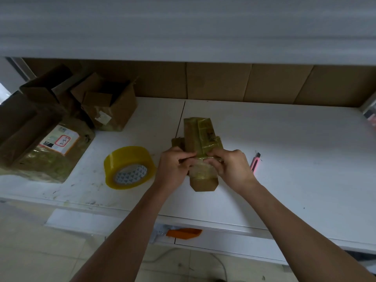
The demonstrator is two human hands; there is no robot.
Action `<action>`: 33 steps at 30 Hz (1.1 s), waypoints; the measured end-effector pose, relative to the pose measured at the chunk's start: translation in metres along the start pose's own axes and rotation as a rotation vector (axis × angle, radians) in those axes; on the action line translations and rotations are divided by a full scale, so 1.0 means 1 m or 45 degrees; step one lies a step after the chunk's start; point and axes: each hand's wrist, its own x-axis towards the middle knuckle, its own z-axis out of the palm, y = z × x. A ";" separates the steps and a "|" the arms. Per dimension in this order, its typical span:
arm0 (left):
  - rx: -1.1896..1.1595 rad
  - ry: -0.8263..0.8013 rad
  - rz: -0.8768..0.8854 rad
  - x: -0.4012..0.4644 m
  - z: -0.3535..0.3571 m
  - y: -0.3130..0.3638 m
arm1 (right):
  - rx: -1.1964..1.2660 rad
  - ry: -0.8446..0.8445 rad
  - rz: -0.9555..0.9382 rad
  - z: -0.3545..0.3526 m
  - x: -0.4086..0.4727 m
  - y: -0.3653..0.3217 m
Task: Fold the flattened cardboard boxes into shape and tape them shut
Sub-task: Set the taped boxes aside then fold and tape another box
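Note:
A small flattened cardboard box (pixel 200 137), brown and partly covered with old yellowish tape, lies on the white table (pixel 284 143) in the middle of the view. My left hand (pixel 175 165) grips its left side with curled fingers. My right hand (pixel 230 165) grips its right side, thumb and fingers pinching the taped middle. The lower flap (pixel 204 184) sticks out toward me beneath both hands. A roll of yellow packing tape (pixel 129 167) lies on the table just left of my left hand.
A pink utility knife (pixel 254 162) lies right of my right hand. Several used cardboard boxes (pixel 109 104) and a taped parcel with a label (pixel 59 142) crowd the table's left end. Cardboard sheets (pixel 264 84) line the back wall under a shelf.

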 end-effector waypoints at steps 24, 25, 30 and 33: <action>-0.209 -0.156 -0.133 0.016 -0.025 0.046 | 0.967 0.011 0.478 -0.053 0.013 -0.009; -0.247 -0.231 -0.205 0.014 -0.024 0.047 | 0.934 -0.096 0.488 -0.051 0.009 -0.007; -0.216 -0.205 -0.306 0.005 -0.013 0.052 | 0.874 -0.129 0.598 -0.039 -0.001 -0.009; -0.132 -0.110 -0.276 0.002 -0.006 0.055 | 0.793 -0.038 0.626 -0.035 0.001 -0.014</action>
